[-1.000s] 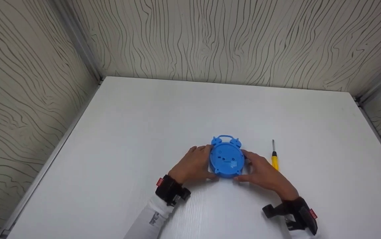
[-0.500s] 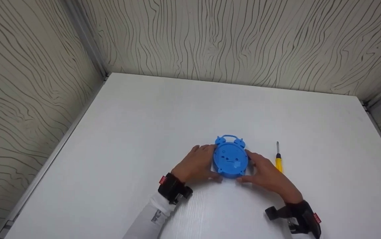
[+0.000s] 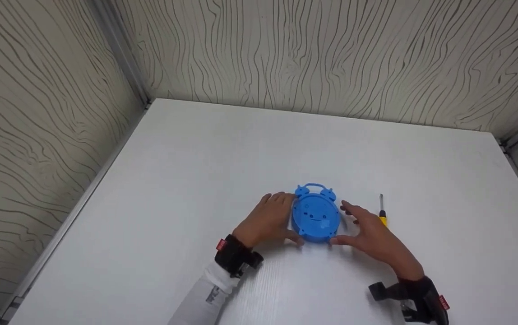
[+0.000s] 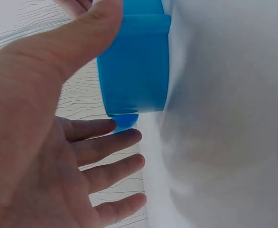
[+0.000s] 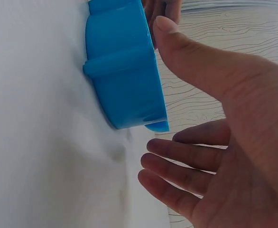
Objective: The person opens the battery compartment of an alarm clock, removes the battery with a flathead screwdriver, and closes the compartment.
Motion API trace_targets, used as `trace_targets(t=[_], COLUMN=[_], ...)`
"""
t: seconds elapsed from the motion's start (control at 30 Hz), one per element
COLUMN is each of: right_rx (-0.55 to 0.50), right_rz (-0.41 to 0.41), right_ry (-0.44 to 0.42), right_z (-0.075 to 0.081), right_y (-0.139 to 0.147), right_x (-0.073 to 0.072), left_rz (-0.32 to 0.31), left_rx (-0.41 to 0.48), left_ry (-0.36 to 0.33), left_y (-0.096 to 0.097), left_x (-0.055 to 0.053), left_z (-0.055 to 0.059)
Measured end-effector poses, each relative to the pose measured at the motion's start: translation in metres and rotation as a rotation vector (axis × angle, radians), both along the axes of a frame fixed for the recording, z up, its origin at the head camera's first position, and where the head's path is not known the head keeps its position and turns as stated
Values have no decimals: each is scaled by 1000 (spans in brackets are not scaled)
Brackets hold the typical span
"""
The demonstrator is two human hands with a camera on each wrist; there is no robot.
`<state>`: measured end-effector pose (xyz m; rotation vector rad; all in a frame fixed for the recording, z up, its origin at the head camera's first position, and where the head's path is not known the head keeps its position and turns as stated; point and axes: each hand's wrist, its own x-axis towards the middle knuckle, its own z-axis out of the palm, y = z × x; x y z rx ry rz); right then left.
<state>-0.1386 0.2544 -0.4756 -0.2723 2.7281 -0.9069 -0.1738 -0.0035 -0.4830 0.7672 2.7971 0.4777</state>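
A blue twin-bell alarm clock [image 3: 316, 218] lies on the white table with its back facing up and its handle away from me. Along its left side is my left hand [image 3: 269, 220], fingers extended; the index fingertip appears against the bell in the left wrist view, though contact is hard to tell. The left thumb [image 4: 77, 40] overlaps the clock's side there. My right hand [image 3: 372, 235] is spread at the clock's right, its fingers apart from the body. Whether the right thumb [image 5: 191, 57] touches the clock's lower edge is unclear. The clock's front is hidden.
Just beyond my right hand lies a screwdriver [image 3: 382, 212] with a yellow and black handle, partly covered by that hand. The white table [image 3: 223, 149] ends at wood-patterned panels [image 3: 259, 54] at the back and sides.
My right hand's fingers have come away from the clock's right side and spread wider. The left hand stays beside the clock. The whole view has shifted slightly.
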Motion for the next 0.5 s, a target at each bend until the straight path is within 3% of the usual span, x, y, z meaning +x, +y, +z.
trace_targets(t=[0.23, 0.5], right_rx=[-19, -115], right_rz=[-56, -8], right_ry=[120, 441], right_z=[5, 2], right_y=[-2, -15], right_x=[1, 1], left_rz=[-31, -90], left_rx=[19, 65], left_ry=[109, 74], left_y=[0, 3], left_x=[-2, 0], left_z=[7, 1])
